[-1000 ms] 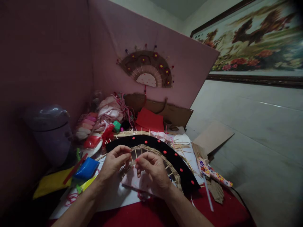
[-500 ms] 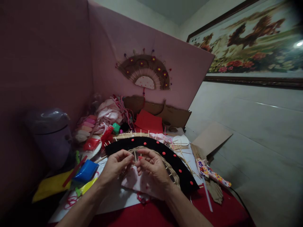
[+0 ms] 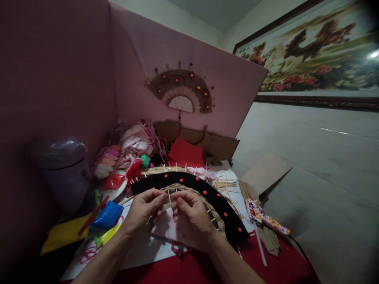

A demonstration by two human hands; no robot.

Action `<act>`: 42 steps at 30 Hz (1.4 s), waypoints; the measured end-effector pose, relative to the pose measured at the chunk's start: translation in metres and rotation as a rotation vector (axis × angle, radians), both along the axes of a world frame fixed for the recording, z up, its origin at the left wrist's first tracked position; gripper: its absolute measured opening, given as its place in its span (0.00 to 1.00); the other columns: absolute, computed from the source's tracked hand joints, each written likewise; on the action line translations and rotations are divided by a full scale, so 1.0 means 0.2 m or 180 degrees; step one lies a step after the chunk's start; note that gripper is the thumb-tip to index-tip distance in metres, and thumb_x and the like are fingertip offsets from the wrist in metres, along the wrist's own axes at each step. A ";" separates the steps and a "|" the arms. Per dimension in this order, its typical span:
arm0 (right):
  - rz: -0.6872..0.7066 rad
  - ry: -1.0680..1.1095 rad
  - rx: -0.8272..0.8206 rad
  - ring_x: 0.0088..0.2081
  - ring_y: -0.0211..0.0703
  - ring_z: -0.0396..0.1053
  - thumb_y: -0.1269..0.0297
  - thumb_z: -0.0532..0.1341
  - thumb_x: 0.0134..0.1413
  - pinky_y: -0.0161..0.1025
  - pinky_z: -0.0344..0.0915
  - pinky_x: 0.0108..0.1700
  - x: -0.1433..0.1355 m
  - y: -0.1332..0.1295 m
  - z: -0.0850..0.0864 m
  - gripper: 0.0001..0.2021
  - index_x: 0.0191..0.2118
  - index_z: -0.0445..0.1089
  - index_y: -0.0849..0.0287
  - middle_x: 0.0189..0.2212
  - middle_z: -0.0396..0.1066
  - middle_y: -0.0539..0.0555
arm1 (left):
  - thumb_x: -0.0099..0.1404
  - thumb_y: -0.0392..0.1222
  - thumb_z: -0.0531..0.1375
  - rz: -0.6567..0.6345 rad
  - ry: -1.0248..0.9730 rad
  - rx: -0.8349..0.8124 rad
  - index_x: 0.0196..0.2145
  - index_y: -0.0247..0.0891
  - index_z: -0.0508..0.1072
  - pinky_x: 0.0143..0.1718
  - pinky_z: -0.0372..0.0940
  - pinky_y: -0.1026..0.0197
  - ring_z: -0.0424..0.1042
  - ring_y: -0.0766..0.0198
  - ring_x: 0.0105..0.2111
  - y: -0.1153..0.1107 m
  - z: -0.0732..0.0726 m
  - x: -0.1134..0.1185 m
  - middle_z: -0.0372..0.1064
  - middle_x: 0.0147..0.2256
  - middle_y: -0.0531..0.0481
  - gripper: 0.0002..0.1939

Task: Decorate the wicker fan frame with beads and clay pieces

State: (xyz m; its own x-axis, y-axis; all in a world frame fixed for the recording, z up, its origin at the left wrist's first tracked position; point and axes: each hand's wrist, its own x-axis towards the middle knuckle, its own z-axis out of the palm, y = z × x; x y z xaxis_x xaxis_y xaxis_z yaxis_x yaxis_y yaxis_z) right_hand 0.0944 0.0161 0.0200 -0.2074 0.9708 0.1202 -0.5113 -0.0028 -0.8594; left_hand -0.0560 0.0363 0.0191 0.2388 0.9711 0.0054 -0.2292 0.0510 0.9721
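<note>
A black fan-shaped piece [image 3: 213, 190] with red dots lies on the table, thin sticks poking out along its upper edge. Braided cord [image 3: 214, 211] curves along its inner side, and pale pink fabric [image 3: 170, 228] covers its base. Over the braid, my left hand [image 3: 148, 207] is closed in a pinch. Close beside it, my right hand [image 3: 191, 211] is pinched too, thumb against fingers. Whatever sits between the fingertips of either hand is too small or hidden to name.
Blue [image 3: 107, 213] and yellow [image 3: 66, 232] packets lie left, before a lidded container [image 3: 65, 177]. Behind are red sheets [image 3: 186, 153] and pink fabric [image 3: 137, 140]. A finished fan [image 3: 180, 88] hangs on the pink panel. A floral-wrapped tool [image 3: 266, 217] lies right.
The small red bit that showed at my right fingertips is no longer visible. My right fingers have closed a little more; both hands stay in nearly the same place.
</note>
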 end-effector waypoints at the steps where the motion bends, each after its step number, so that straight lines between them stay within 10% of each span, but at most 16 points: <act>1: -0.0006 -0.0015 0.0022 0.23 0.31 0.66 0.63 0.68 0.44 0.30 0.64 0.25 0.00 0.00 0.00 0.12 0.35 0.73 0.63 0.24 0.71 0.50 | 0.53 0.50 0.64 0.0000 -0.0023 -0.0006 0.30 0.33 0.71 0.17 0.53 0.69 0.59 0.73 0.16 0.00 0.00 0.00 0.63 0.17 0.55 0.16; 9: -0.0121 -0.0258 -0.0135 0.12 0.28 0.54 0.58 0.69 0.42 0.27 0.50 0.14 0.02 -0.02 0.00 0.14 0.23 0.65 0.61 0.13 0.61 0.44 | 0.49 0.45 0.67 -0.0034 -0.0080 -0.0030 0.36 0.34 0.71 0.21 0.59 0.68 0.65 0.69 0.19 0.01 -0.02 -0.01 0.68 0.20 0.53 0.18; 14: -0.0459 -0.0459 0.0070 0.18 0.30 0.59 0.59 0.66 0.45 0.29 0.59 0.19 -0.01 0.00 -0.01 0.11 0.31 0.70 0.62 0.20 0.66 0.47 | 0.55 0.51 0.62 0.0051 0.0064 0.0035 0.27 0.35 0.67 0.15 0.50 0.70 0.58 0.73 0.14 0.00 -0.01 0.00 0.62 0.16 0.57 0.15; 21: -0.1313 -0.2333 0.1559 0.21 0.34 0.61 0.67 0.62 0.51 0.32 0.57 0.25 0.02 -0.04 -0.06 0.05 0.26 0.69 0.59 0.19 0.65 0.47 | 0.47 0.47 0.67 0.0240 0.0064 -0.0007 0.31 0.34 0.71 0.18 0.53 0.70 0.57 0.74 0.17 -0.01 0.01 0.00 0.61 0.17 0.58 0.17; 26: -0.1644 -0.2813 0.2714 0.33 0.41 0.67 0.76 0.54 0.54 0.37 0.63 0.35 0.05 -0.03 -0.10 0.12 0.42 0.68 0.58 0.32 0.69 0.55 | 0.47 0.54 0.65 0.0693 -0.0010 -0.0041 0.28 0.33 0.71 0.15 0.46 0.71 0.52 0.75 0.15 0.00 0.03 0.01 0.58 0.15 0.58 0.20; 31: -0.1770 -0.3207 0.3044 0.34 0.43 0.66 0.75 0.56 0.54 0.38 0.62 0.36 0.07 -0.02 -0.08 0.09 0.41 0.66 0.58 0.32 0.69 0.56 | 0.45 0.54 0.66 0.0875 0.0040 -0.0093 0.36 0.35 0.74 0.19 0.56 0.68 0.61 0.70 0.20 -0.01 0.02 0.03 0.70 0.26 0.51 0.24; 37: -0.1863 -0.3625 0.3422 0.23 0.40 0.62 0.66 0.57 0.57 0.38 0.54 0.27 0.10 -0.03 -0.04 0.04 0.31 0.63 0.57 0.21 0.66 0.51 | 0.48 0.55 0.65 0.1106 0.0355 0.0105 0.29 0.37 0.71 0.16 0.49 0.68 0.54 0.72 0.16 -0.04 -0.04 0.04 0.58 0.17 0.58 0.19; 42: -0.2083 -0.3629 0.3513 0.31 0.44 0.67 0.74 0.54 0.54 0.39 0.61 0.32 0.11 -0.04 -0.04 0.13 0.45 0.63 0.57 0.31 0.70 0.56 | 0.56 0.56 0.59 0.1551 0.0721 0.0387 0.36 0.39 0.73 0.23 0.57 0.67 0.63 0.66 0.23 -0.03 -0.05 0.02 0.65 0.23 0.53 0.18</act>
